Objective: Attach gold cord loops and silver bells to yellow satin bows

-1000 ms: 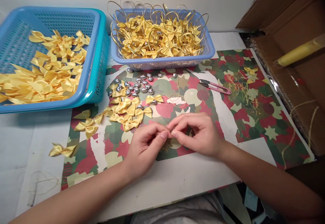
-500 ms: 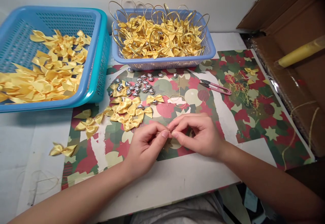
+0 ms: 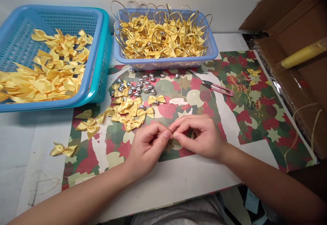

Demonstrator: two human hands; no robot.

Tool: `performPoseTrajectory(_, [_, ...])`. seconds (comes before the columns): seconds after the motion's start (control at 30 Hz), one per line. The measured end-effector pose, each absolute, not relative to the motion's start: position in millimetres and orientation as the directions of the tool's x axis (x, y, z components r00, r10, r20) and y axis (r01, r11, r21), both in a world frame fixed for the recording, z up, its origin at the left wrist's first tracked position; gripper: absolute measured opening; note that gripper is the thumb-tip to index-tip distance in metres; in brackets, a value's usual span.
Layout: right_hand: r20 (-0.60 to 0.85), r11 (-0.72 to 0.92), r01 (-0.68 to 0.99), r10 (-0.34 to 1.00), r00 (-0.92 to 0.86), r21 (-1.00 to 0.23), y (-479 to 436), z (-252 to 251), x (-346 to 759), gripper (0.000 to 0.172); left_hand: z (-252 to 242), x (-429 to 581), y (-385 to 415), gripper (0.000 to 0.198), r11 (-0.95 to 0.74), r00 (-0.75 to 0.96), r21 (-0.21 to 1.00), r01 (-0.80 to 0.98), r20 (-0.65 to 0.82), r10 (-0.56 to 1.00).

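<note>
My left hand (image 3: 150,143) and my right hand (image 3: 198,134) meet fingertip to fingertip over the patterned paper. Both are pinched shut on a thin gold thread, of which only a short bit shows between the thumbs. Beyond my left hand lies a loose pile of yellow ribbon bows (image 3: 130,111). Small shiny silver bells or beads (image 3: 145,83) are scattered behind the bows, and one bow (image 3: 156,99) sits apart with a silver piece against it. A loose length of gold thread (image 3: 182,95) curls on the paper ahead of my hands.
A blue basket (image 3: 98,48) of yellow bows stands at the left. Behind, a smaller blue basket (image 3: 166,61) holds bows with gold wire loops. Pink-handled thread snips (image 3: 218,88) and thread scraps (image 3: 241,89) lie to the right, beside a cardboard box (image 3: 270,58) with a yellow roll (image 3: 304,54).
Almost nothing differs. My hands keep the same pinch in the same place; the whole view has shifted very slightly.
</note>
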State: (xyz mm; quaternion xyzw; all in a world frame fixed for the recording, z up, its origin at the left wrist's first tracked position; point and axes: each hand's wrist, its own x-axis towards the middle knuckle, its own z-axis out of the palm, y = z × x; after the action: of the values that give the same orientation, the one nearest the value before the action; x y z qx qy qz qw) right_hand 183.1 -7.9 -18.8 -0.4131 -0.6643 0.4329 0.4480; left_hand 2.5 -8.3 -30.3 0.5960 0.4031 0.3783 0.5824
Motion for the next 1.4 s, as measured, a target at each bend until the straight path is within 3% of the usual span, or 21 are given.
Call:
performPoseTrajectory(0.43, [0.234, 0.28, 0.161, 0.938, -0.256, -0.946, -8.2, -19.4, 182.6, 0.013, -29.0, 2.2, -8.6, 0.031, 0.003, 0.388, 0.999, 0.038, -0.017, 0.922])
performPoseTrajectory(0.77, [0.245, 0.294, 0.153, 0.93, -0.275, -0.943, -7.5, -19.2, 183.2, 0.014, -37.1, -1.9, -11.2, 0.037, 0.139, 0.362, 0.988, -0.065, -0.106, 0.926])
performPoseTrajectory(1.4, [0.342, 0.451, 0.19, 0.84, -0.421, -0.872, -2.3, -20.3, 189.2, 0.017, -27.9, 0.6, -7.5, 0.022, 0.18, 0.373, 0.982, -0.055, -0.147, 0.916])
